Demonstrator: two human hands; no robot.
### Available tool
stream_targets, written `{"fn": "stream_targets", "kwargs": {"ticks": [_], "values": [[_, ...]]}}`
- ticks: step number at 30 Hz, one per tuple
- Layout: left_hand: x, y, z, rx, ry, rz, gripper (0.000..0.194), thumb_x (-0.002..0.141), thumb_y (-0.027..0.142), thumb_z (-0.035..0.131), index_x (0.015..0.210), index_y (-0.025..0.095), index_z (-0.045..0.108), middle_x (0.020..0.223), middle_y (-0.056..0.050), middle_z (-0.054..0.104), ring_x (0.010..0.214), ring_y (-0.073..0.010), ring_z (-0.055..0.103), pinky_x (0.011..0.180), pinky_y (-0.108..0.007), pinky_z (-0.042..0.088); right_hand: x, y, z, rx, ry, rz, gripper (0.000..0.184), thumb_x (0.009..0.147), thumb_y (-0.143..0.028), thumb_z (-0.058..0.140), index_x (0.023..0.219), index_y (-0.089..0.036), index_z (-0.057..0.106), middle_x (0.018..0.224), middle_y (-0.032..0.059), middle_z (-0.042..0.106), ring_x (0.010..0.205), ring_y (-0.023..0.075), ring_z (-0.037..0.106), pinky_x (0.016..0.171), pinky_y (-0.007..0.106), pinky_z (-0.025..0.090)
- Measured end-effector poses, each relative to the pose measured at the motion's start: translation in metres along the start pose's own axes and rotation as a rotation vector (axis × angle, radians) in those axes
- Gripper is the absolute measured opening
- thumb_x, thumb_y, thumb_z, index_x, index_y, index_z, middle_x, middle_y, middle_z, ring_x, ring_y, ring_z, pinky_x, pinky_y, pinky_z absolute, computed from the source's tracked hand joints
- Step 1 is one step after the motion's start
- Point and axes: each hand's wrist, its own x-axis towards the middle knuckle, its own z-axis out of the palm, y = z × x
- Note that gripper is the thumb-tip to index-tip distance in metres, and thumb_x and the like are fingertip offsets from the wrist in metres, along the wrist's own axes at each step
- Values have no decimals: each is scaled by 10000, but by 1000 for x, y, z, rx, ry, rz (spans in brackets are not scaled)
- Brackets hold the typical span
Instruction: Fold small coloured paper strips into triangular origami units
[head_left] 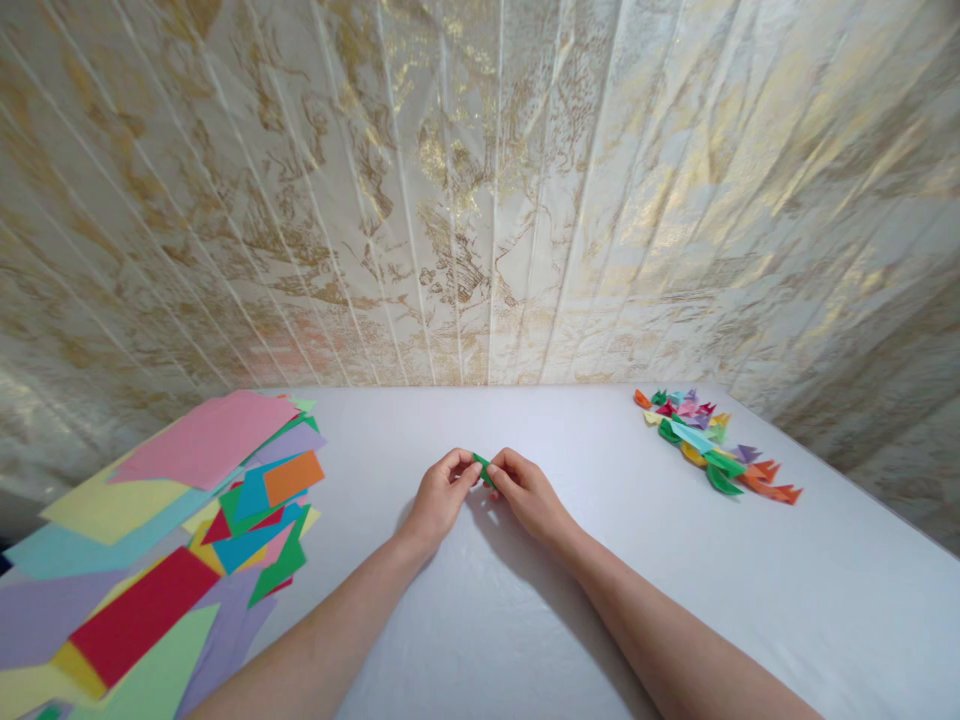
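A small piece of folded green paper (481, 461) is held just above the white table, mostly covered by fingers. My left hand (444, 492) pinches its left end between thumb and fingertips. On the other side, my right hand (527, 492) grips the right end in the same way, thumb on top. The two hands nearly touch each other over the middle of the table. How the paper is folded underneath the fingers cannot be made out.
Sheets of coloured paper lie in an overlapping spread on the left, among them a pink sheet (214, 440) and a red sheet (146, 612). Small folded paper figures (694, 438) sit clustered at the right. Behind the white table (420, 650) hangs a gold-patterned curtain (450, 200).
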Motion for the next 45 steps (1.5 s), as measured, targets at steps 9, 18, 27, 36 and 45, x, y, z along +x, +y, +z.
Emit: {"fn": "stream_targets", "kwargs": {"ticks": [9, 18, 27, 36, 45], "values": [[3, -4, 0, -36, -11, -19, 216, 824, 383, 578, 824, 169, 611, 743, 8, 607, 731, -143, 563, 731, -254, 450, 0, -2, -3, -20, -19, -8, 305, 925, -408, 441, 721, -196, 520, 622, -26, 547, 620, 138, 498, 618, 252, 375], [3, -18, 6, -29, 44, 31, 146, 790, 292, 618, 863, 173, 575, 851, -28, 643, 814, -163, 623, 787, -301, 496, 1, 1, 1, -74, 122, 4, 292, 899, -419, 488, 707, -201, 522, 580, -36, 530, 562, 137, 507, 563, 247, 374], [5, -21, 4, -81, 149, 39, 161, 783, 227, 600, 923, 200, 524, 859, -14, 625, 811, -155, 623, 745, -288, 508, 1, 0, 4, -29, 122, -23, 106, 872, -325, 519, 894, -221, 512, 817, -6, 627, 607, 133, 583, 579, 250, 428], [2, -15, 4, 3, 90, 61, 83, 794, 230, 597, 864, 184, 591, 840, -9, 645, 795, -146, 623, 741, -262, 494, 0, -4, 1, -47, 98, -21, 118, 872, -310, 520, 804, -214, 505, 618, -32, 580, 570, 140, 558, 563, 244, 394], [1, -10, 2, 1, 86, 52, 93, 798, 268, 606, 775, 178, 607, 751, 8, 643, 728, -142, 608, 711, -251, 479, 0, 0, 2, 0, 77, 10, 137, 862, -321, 533, 793, -205, 508, 612, -34, 594, 567, 132, 563, 556, 237, 395]]}}
